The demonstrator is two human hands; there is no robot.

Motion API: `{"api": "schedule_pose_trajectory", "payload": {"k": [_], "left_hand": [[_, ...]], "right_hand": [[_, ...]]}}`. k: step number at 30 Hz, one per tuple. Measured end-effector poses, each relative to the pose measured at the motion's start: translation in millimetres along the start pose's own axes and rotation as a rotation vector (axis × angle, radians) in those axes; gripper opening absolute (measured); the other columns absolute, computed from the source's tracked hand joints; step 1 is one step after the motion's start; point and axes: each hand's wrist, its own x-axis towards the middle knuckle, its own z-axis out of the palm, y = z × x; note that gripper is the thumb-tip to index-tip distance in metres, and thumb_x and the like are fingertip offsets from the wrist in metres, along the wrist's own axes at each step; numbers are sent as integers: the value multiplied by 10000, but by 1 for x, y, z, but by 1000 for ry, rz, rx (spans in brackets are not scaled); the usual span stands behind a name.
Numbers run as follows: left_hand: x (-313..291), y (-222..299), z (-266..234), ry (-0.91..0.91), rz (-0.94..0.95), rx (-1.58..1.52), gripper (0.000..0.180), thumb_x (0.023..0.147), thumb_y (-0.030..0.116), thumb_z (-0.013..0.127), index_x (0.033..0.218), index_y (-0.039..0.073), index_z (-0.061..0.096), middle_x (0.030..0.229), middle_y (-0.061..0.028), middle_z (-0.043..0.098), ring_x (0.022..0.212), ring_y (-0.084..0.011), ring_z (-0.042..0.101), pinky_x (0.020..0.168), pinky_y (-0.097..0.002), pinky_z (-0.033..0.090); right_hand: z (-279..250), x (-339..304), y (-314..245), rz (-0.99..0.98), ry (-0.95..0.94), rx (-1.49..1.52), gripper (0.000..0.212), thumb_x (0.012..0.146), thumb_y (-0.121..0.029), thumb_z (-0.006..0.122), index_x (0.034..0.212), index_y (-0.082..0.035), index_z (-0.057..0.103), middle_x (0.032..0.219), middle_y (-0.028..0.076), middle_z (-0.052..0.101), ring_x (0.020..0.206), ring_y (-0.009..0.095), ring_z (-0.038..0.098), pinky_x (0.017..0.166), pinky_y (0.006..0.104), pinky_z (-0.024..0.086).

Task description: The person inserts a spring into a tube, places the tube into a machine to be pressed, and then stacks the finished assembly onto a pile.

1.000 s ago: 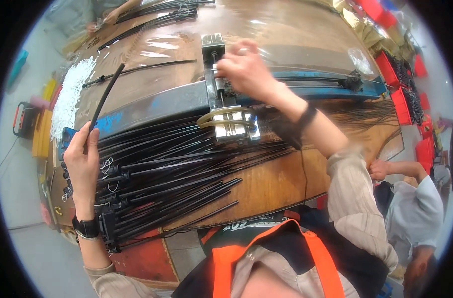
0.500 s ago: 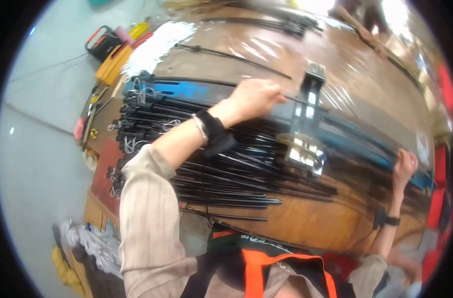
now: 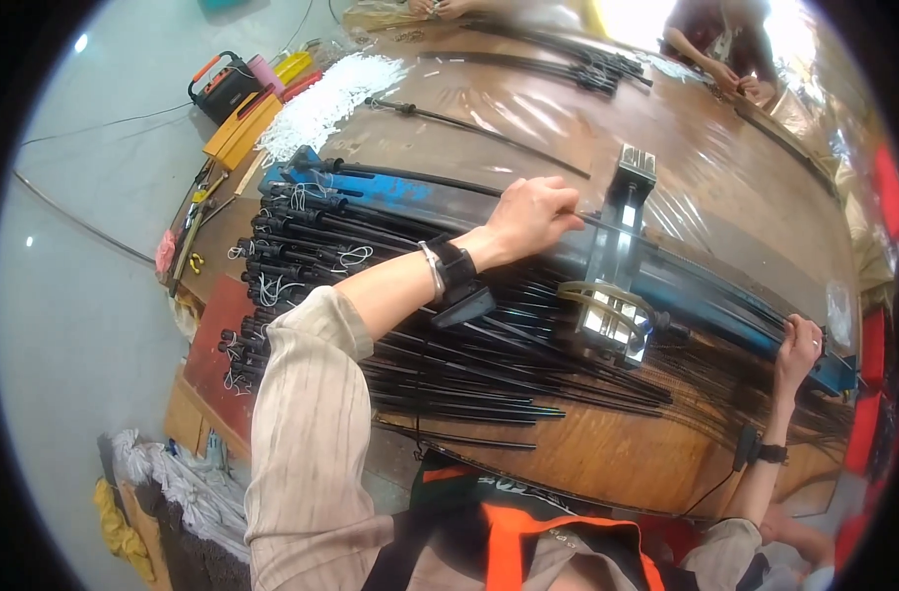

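My left hand (image 3: 536,219) is closed around a long black rod (image 3: 420,177) lying along a blue metal rail (image 3: 395,194). A black fitting sits on the rod's left end. Just right of this hand, a metal clamp block (image 3: 612,251) stands across the rail, with a tan band looped around its near part. At the rail's far right end, my right hand (image 3: 800,347) has its fingers pinched on a thin dark rod (image 3: 750,300) running from the block. Nearer me lies a thick bundle of black rods (image 3: 449,345), with white cord loops at their left ends.
White small pieces (image 3: 321,103) are heaped at the back left, beside a yellow-orange box (image 3: 243,128) and a black case (image 3: 225,91). A single black rod (image 3: 489,135) and a rod bundle (image 3: 597,71) lie farther back. Another person's hands (image 3: 743,87) work across the table.
The view has shifted slightly, so the table appears lower and farther right. Both hands keep their grips at nearly the same spots on the rail. The other person's hands have come together.
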Motion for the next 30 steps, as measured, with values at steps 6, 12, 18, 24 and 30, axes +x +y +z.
{"api": "schedule_pose_trajectory", "payload": {"k": [6,12,18,24,30], "left_hand": [[1,2,1,5,40,4,267,876,287,676,797,57,565,801,-145,603,745,-378,598,640,-449,478],[8,9,10,-235,-135,233,169,938,201,535,854,67,592,746,-191,643,762,-405,636,647,-491,492],[15,10,10,-273,-107,246,163,945,217,529,885,77,585,779,-199,629,774,-422,609,640,-506,455],[13,7,17,-191,-33,274,177,929,226,564,827,83,574,753,-164,645,726,-382,618,623,-450,434],[3,-2,27,-127,103,379,125,936,183,555,858,86,554,816,-119,652,778,-332,624,643,-427,424]], "right_hand": [[-11,8,-81,-167,25,69,225,893,-42,616,1111,-32,666,1174,105,661,1174,289,553,1011,392,407],[-23,-19,-142,-257,-5,180,218,863,-82,640,1076,-70,687,1107,64,689,1132,277,570,968,401,406],[-18,-24,-162,-155,-21,331,199,858,-100,652,1052,-71,687,1005,67,695,1015,267,597,918,404,410],[3,-25,-192,-124,-197,693,219,825,-28,670,1042,-7,646,872,102,661,848,293,615,774,380,478],[19,-24,-195,-63,-157,885,134,841,-103,686,957,-41,662,826,132,640,775,300,624,685,385,503]]}}
